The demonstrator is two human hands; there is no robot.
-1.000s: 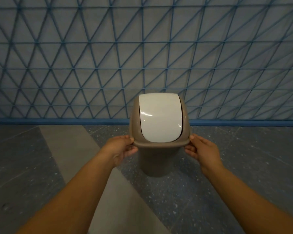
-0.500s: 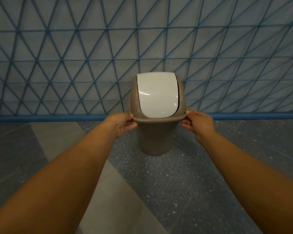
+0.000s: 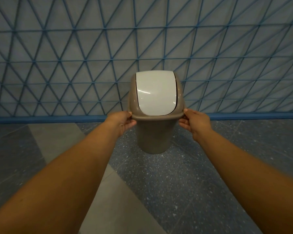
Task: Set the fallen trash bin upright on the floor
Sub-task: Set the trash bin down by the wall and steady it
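Observation:
The trash bin [image 3: 154, 137] is a taupe plastic tub with a domed top and a white swing flap [image 3: 156, 93]. It stands upright in the middle of the view, its base on the dark speckled floor. My left hand [image 3: 121, 121] grips the left side of the lid rim, thumb on top. My right hand [image 3: 194, 121] grips the right side of the rim the same way. Both arms are stretched forward.
Right behind the bin stands a grey wall [image 3: 57, 48] covered by a blue triangular lattice, with a blue base strip [image 3: 41, 118] along the floor. A paler grey floor band [image 3: 118, 208] runs diagonally at the left of the bin.
The bin sits farther from me and higher in view than a second ago, with my arms more stretched out. Both hands keep the same hold on the rim.

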